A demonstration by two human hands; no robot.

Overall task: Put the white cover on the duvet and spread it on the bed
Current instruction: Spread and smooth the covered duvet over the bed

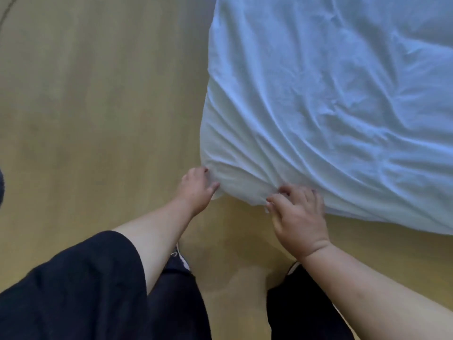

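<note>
The white cover (331,99) lies wrinkled over the right half of the view, with a rounded corner hanging toward me. My left hand (196,187) pinches the fabric at the left side of that corner. My right hand (296,217) grips the cover's lower edge a little to the right, fingers curled into the cloth. Creases fan out from both grips across the fabric. The duvet itself is hidden; I cannot tell whether it is inside the cover.
A yellowish wooden floor (98,106) fills the left half and the strip below the cover. My dark trousers (171,303) and shoes (182,260) stand at the bottom, close to the cover's corner.
</note>
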